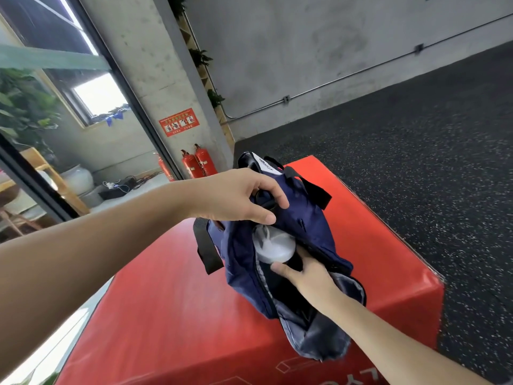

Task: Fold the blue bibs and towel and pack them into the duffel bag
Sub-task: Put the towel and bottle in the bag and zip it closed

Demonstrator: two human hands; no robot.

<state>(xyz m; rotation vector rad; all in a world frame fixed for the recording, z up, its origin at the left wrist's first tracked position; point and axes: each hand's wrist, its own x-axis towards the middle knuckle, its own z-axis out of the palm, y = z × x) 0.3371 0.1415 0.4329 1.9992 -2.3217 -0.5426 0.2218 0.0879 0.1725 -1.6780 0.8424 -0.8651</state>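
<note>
On top of the red padded box: navy duffel bag, mouth gaping, black straps hanging off both sides. Left hand above it, fingers curled round the upper edge and a dark ring there; right hand reaching into the opening, thumb and fingers wrapped round a dark bottle with a pale lid. Against the far wall, red fire extinguishers.
</note>
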